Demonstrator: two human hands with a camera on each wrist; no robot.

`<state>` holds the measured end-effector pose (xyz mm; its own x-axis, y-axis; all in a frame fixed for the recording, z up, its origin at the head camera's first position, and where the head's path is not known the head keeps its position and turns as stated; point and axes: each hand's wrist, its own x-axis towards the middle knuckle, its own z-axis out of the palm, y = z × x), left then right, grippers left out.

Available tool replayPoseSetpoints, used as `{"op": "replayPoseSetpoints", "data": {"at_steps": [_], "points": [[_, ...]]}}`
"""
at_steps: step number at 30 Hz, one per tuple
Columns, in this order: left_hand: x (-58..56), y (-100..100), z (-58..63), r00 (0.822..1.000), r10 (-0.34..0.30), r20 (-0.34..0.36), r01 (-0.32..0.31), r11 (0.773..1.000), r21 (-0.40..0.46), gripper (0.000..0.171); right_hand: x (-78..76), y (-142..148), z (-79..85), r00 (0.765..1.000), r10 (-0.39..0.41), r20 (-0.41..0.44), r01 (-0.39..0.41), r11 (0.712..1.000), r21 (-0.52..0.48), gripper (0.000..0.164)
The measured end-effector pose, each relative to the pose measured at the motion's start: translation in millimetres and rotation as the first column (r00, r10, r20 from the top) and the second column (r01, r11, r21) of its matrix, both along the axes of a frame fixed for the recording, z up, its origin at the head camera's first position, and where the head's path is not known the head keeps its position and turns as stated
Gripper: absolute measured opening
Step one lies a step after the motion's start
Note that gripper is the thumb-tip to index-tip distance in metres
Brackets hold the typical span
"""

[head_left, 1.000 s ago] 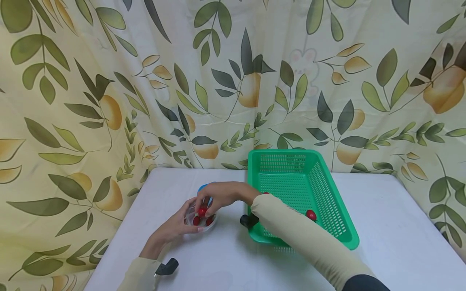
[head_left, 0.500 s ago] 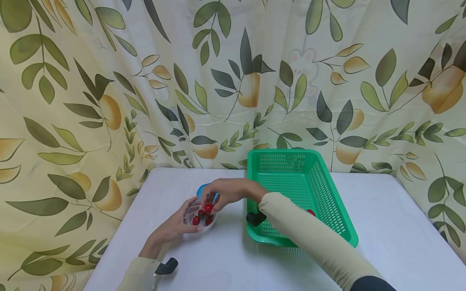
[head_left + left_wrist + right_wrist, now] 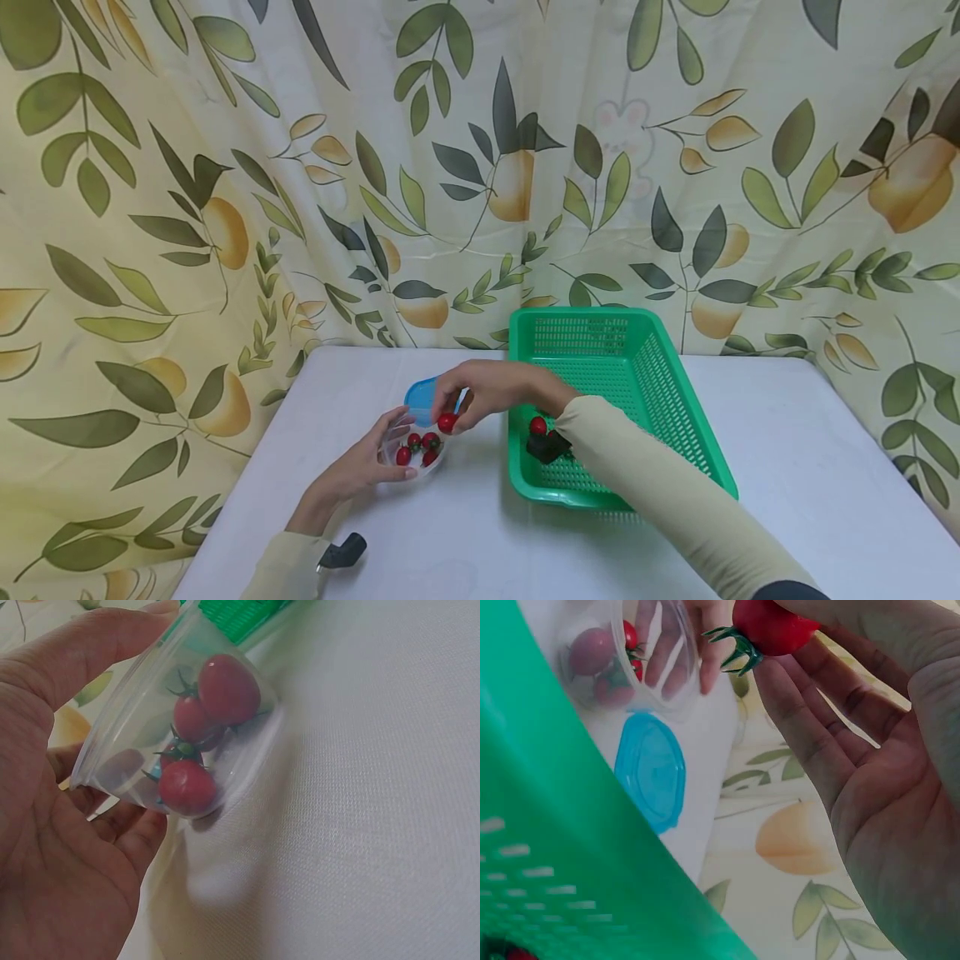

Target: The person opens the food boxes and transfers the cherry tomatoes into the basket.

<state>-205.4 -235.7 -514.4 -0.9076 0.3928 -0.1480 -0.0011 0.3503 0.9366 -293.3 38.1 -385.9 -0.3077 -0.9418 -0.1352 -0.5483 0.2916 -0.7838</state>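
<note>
My left hand (image 3: 365,454) grips a clear plastic tub (image 3: 124,742) round its rim, and the tub stands tilted on the white cloth. Inside it lie several red cherry tomatoes (image 3: 187,787) with green stems. Just above and right of the tub, my right hand (image 3: 487,392) pinches one cherry tomato (image 3: 772,628) between thumb and fingertips; its green calyx shows in the right wrist view. A blue lid (image 3: 651,771) lies on the table behind the tub, partly hidden by the right hand in the head view.
A green perforated basket (image 3: 630,333) stands right of the tub, under my right forearm. A cherry tomato (image 3: 537,426) lies in its near left part, partly beside the black wrist camera (image 3: 547,447). A leaf-patterned curtain (image 3: 480,167) hangs behind the table.
The right hand has lifted a cherry tomato out of the tub and moved right and slightly back, uncovering more of the blue lid. The left hand and tub stay in place.
</note>
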Motion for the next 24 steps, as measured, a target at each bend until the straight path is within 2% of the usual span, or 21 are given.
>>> {"op": "replayPoseSetpoints", "data": {"at_steps": [7,18,24], "points": [[1.1,2.4,2.1,1.000,0.018,-0.003,-0.018,1.000,-0.013,0.102,3.3,15.0,10.3,0.999,-0.039,0.031,0.038,0.999,0.035,0.028],[1.9,4.3,1.8,0.999,0.031,-0.008,-0.031,0.999,-0.021,0.101,-0.9,39.1,16.3,0.995,-0.100,0.007,0.099,0.993,0.067,0.031],[1.7,3.8,1.7,1.000,0.012,-0.027,-0.013,1.000,-0.018,0.100,-2.9,52.8,19.4,0.992,-0.122,0.011,0.121,0.991,0.049,0.032]]}}
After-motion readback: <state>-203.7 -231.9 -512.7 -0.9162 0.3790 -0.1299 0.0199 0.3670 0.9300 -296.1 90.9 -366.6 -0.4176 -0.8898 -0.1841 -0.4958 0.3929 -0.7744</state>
